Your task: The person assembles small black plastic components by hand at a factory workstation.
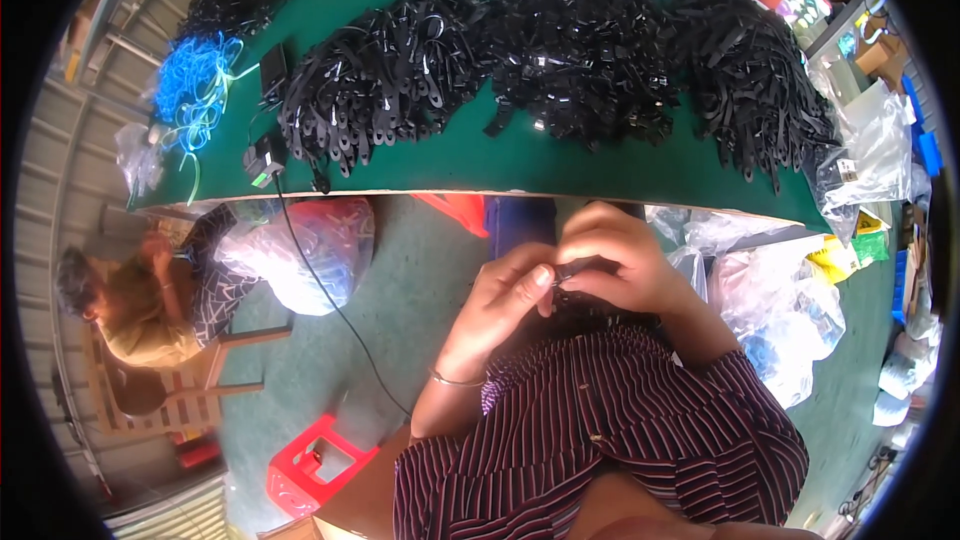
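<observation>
My left hand and my right hand meet over my lap, just off the near edge of the green table. Their fingertips pinch a small dark piece, mostly hidden by the fingers, so its kind does not show. Both hands are closed, the left thumb pressed toward the right fingertips. On the table ahead lie heaps of black straps: a pile with rounded, holed ends, a dense middle pile and a right-hand pile.
Blue cords lie at the table's left end. A black cable hangs off the edge. A red stool stands at lower left; another person sits at left. Plastic bags fill the floor at right.
</observation>
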The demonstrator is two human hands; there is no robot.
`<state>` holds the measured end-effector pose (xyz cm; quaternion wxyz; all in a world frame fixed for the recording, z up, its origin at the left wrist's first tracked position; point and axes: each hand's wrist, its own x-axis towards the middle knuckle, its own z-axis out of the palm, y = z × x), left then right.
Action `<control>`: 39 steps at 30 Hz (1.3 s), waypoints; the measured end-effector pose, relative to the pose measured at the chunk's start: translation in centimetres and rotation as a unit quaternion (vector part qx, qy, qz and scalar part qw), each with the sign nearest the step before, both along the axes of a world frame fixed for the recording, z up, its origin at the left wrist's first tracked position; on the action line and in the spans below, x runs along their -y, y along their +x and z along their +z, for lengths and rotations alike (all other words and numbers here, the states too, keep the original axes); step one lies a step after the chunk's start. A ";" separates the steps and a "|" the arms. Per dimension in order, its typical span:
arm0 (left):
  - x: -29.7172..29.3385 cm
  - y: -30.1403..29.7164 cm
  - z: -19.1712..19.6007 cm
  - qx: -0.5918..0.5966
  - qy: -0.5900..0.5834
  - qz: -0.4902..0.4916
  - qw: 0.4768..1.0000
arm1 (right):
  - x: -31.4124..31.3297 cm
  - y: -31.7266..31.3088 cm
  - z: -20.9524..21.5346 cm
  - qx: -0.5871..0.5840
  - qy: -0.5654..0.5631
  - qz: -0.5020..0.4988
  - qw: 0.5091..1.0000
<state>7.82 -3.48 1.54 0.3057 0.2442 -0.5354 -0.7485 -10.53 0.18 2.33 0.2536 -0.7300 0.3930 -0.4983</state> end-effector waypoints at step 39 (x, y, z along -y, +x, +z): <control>-4.2 7.8 -10.3 0.396 -0.202 -0.105 0.889 | -13.0 -5.5 -10.4 -0.323 0.313 -0.056 0.891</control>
